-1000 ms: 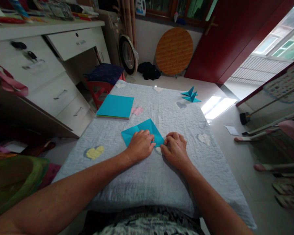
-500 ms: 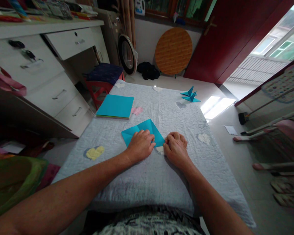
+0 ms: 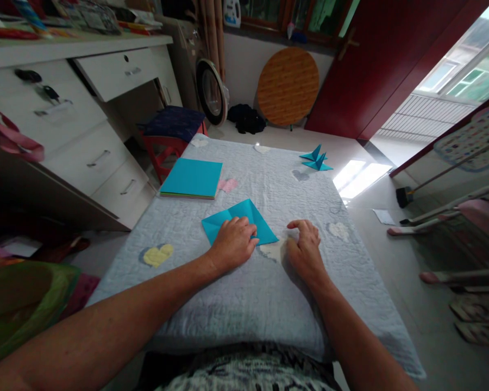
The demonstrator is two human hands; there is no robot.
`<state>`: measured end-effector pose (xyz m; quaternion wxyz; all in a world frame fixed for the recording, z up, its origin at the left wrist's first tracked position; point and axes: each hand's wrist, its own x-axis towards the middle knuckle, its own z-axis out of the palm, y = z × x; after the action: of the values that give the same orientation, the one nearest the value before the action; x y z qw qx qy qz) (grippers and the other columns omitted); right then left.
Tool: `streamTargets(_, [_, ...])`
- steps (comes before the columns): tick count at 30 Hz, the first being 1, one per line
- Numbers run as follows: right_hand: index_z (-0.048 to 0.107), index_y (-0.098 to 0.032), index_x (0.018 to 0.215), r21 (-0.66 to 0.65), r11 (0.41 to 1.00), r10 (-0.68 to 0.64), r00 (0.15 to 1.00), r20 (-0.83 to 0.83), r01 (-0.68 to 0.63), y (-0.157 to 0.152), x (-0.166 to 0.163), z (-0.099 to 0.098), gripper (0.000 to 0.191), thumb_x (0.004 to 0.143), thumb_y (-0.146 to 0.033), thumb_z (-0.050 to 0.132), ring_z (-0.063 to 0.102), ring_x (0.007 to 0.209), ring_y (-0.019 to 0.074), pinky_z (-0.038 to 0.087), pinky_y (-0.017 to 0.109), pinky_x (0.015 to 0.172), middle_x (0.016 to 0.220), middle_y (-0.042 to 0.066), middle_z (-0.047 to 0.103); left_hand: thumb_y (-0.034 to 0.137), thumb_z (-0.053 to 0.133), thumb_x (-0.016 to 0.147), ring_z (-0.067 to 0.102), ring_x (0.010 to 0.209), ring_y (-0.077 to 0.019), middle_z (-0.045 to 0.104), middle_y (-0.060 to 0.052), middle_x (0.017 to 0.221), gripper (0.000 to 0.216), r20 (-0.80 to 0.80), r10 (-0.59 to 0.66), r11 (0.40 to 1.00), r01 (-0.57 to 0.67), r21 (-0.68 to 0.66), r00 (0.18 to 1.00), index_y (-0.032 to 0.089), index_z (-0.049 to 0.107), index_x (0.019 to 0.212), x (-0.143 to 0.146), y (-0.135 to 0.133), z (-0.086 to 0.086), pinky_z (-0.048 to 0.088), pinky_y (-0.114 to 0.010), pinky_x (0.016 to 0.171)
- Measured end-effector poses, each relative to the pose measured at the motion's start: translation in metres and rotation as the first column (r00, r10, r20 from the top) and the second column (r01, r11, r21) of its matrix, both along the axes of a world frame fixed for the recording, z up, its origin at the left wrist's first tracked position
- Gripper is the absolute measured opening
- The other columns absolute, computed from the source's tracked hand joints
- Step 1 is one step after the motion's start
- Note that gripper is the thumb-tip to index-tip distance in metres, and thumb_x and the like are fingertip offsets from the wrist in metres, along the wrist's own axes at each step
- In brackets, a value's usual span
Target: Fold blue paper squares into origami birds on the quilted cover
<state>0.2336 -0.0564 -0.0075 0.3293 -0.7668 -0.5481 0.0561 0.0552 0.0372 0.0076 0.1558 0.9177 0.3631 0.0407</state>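
A folded sheet of blue origami paper (image 3: pixel 248 212) lies on the cloth in front of me, creased, with one corner pointing away and another to the right. My left hand (image 3: pixel 235 238) rests on its near part with curled fingers, holding it down and covering the near edge. To the right of the paper, apart from it, my right hand (image 3: pixel 305 247) hovers low over the cloth. Its thumb and index finger are spread, with nothing between them.
A stack of square coloured paper (image 3: pixel 193 178), blue on top, lies at the table's far left. Folded blue paper figures (image 3: pixel 317 159) stand at the far right corner. A quilted cloth (image 3: pixel 212 309) covers the table. A red stool (image 3: pixel 167 146) stands beyond the left edge.
My right hand has let go of the paper's right corner and moved a little to the right, its fingers opening. My left hand and the paper have stayed in place.
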Motion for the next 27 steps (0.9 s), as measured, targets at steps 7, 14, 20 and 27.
streamTargets(7, [0.062, -0.022, 0.092, 0.157, 0.844, 0.528, 0.846, -0.074, -0.513, -0.006, -0.023, 0.010, 0.026, 0.081, -0.008, 0.043, 0.060, 0.094, 0.0215, 0.048, 0.036, 0.088, 0.096, 0.007, 0.065, 0.032, 0.058, 0.093, 0.056, 0.096, -0.0258, 0.063, -0.008, 0.098, 0.015, 0.015, -0.010, 1.000, 0.009, 0.025, 1.000, 0.019, 0.066, 0.093, -0.002, -0.001, -0.001, 0.041, -0.037, 0.081])
streamTargets(14, [0.066, -0.019, 0.097, 0.147, 0.932, 0.331, 0.943, 0.023, -0.331, -0.001, -0.020, 0.004, 0.027, 0.084, -0.009, 0.044, 0.056, 0.098, 0.0242, 0.045, 0.041, 0.092, 0.100, 0.010, 0.065, 0.033, 0.059, 0.093, 0.055, 0.093, -0.0258, 0.063, -0.007, 0.097, 0.015, 0.038, -0.011, 1.000, 0.011, 0.022, 0.999, 0.019, 0.065, 0.092, -0.003, -0.001, -0.002, 0.040, -0.038, 0.080])
streamTargets(20, [0.070, -0.022, 0.090, -0.024, 0.976, 0.218, 0.976, 0.010, -0.217, 0.000, -0.003, 0.000, 0.021, 0.081, -0.013, 0.052, 0.048, 0.114, 0.0290, 0.038, 0.048, 0.098, 0.114, 0.009, 0.060, 0.033, 0.060, 0.093, 0.055, 0.092, -0.0244, 0.063, -0.006, 0.095, 0.014, 0.080, -0.034, 0.999, 0.034, 0.011, 0.996, 0.019, 0.065, 0.093, -0.004, -0.001, -0.003, 0.039, -0.036, 0.078])
streamTargets(27, [0.067, -0.020, 0.080, -0.097, 0.974, 0.207, 0.978, 0.025, -0.204, 0.003, -0.007, 0.000, 0.012, 0.085, -0.019, 0.056, 0.049, 0.108, 0.0277, 0.035, 0.046, 0.096, 0.106, 0.009, 0.062, 0.033, 0.060, 0.094, 0.055, 0.092, -0.0243, 0.063, -0.006, 0.095, 0.016, 0.085, -0.044, 0.999, 0.042, 0.023, 0.995, 0.019, 0.065, 0.093, -0.003, -0.002, -0.004, 0.038, -0.036, 0.079])
